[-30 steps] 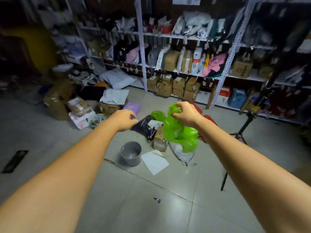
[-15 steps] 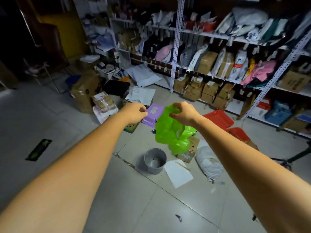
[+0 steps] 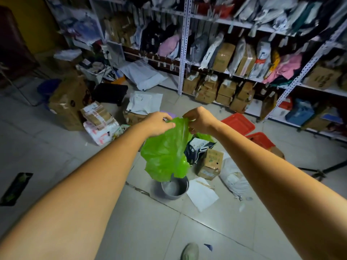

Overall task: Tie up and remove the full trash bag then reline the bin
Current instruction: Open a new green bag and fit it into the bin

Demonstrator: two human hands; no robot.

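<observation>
Fingers (image 3: 171,125) of the left hand (image 3: 159,124) now pinch the top edge of the green bin liner (image 3: 165,154) beside the right hand (image 3: 201,121), which pinched it alone a moment ago. Unfurled, it hangs with the grey bin (image 3: 174,187) at its 6 o'clock; relining looks begun.

The thin, bright green bag (image 3: 165,152) hangs loose and crinkly in the air, pinched at its top edge by the left hand (image 3: 157,124) and the right hand (image 3: 201,121), with its bottom just over the small round grey bin (image 3: 174,188) standing upright on the floor
</observation>
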